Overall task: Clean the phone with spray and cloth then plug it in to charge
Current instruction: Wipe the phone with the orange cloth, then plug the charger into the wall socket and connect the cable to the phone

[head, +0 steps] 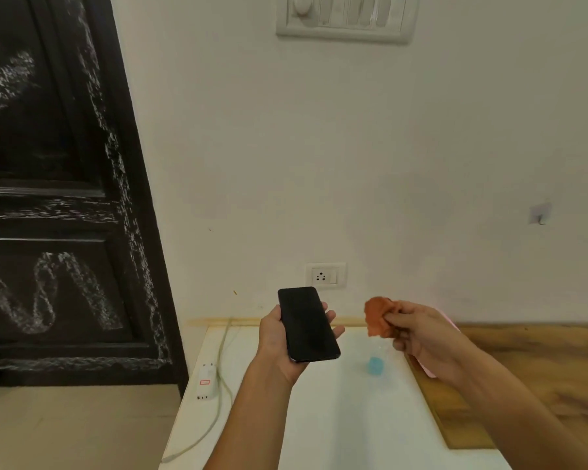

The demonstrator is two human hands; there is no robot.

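Observation:
My left hand [275,337] holds a black phone [307,324] above the white table, screen up and dark, with fingers curled round its right edge. To its right, my right hand [421,337] grips a crumpled orange cloth [378,315], a short gap away from the phone. A clear spray bottle with a blue cap [375,364] stands on the table below and between the hands. A white charger adapter [207,381] lies near the table's left edge, its pale cable [222,374] trailing along that side. A wall socket [325,275] sits just behind the phone.
The white table [336,418] meets a wooden surface [537,368] on the right. A dark door [58,198] stands at the left. High on the wall is a switch panel [345,15], and a small hook [540,213] is at the right.

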